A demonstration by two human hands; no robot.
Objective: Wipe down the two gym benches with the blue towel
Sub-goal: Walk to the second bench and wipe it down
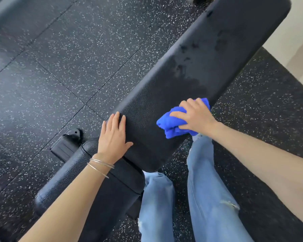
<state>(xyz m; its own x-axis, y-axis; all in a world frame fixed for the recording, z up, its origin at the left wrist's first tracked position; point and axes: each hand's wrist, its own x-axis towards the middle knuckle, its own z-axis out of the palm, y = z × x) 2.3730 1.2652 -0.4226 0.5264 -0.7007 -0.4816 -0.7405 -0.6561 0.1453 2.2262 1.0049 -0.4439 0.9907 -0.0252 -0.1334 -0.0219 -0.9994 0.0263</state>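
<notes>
right hand clutching one blue towel | one bench | left hand flat

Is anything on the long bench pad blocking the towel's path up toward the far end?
Nothing visible does. The right hand presses the blue towel on the pad's near part; ahead, the bench pad shows only dark wet-looking marks. The left hand rests flat at the pad's near left edge, behind the path.

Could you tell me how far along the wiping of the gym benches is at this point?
Early on. In hand: the right hand presses the bunched towel onto the near end of the long pad, while the left hand lies flat on it. Wet smears farther up suggest some passes there. Left: the seat pad, and a second bench, not identifiable here.
</notes>
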